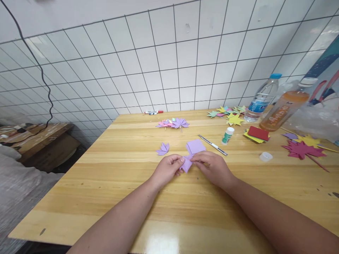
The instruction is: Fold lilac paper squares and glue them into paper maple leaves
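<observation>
Between my hands is a small folded piece of purple paper (186, 165), held just above the wooden table. My left hand (169, 165) pinches its left side between thumb and fingers. From the right, my right hand (213, 167) is closed on the paper's upper right edge with its fingertips. Just beyond lie square purple sheets (196, 146), partly behind my right hand. A folded purple leaf piece (162, 149) rests on the table to the left of the sheets.
A utility knife (212, 145) and a glue stick (227, 135) are right of the sheets; its cap (266, 156) lies farther right. Paper leaves (173, 123) sit at the back. Red cards (259, 133), a water bottle (262, 100) and an orange drink bottle (287, 106) occupy the right.
</observation>
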`<state>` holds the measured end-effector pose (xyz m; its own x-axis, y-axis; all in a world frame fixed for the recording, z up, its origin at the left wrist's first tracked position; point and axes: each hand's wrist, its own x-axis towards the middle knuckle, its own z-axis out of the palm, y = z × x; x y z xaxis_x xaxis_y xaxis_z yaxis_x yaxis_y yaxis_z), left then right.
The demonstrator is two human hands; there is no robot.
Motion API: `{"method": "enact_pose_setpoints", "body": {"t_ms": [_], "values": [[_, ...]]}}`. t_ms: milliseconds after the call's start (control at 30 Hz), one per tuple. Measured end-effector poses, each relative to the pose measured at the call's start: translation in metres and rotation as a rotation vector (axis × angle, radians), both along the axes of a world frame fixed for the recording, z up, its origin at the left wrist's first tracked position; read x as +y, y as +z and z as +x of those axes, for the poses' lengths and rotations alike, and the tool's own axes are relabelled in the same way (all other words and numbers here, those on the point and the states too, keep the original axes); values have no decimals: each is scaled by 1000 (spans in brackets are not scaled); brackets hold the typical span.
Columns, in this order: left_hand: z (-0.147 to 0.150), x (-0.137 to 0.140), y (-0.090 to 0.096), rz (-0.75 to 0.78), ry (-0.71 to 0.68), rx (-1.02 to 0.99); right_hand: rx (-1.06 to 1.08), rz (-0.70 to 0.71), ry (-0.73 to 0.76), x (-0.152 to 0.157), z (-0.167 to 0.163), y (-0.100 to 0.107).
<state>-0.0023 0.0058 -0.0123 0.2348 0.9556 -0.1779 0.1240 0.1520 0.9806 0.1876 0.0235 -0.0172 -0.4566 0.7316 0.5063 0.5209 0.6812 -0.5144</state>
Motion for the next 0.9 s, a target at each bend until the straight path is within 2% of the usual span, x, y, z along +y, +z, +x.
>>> {"method": "enact_pose_setpoints", "body": {"t_ms": [167,367,533,633,800,900], "values": [[0,0,1,30,-7,30,-41,43,66,-1,0,0],[1,-1,3,10,21,26,-28,68,59,1,1,-5],[1,-2,6,-11,21,-27,-3,50,97,-4,0,1],[1,-2,7,-8,12,-35,19,-2,65,-8,-3,5],[0,-2,3,16,20,-18,122,-215,31,-6,-5,2],[0,-1,0,36,8,-8,110,-221,61,-4,-4,0]]}}
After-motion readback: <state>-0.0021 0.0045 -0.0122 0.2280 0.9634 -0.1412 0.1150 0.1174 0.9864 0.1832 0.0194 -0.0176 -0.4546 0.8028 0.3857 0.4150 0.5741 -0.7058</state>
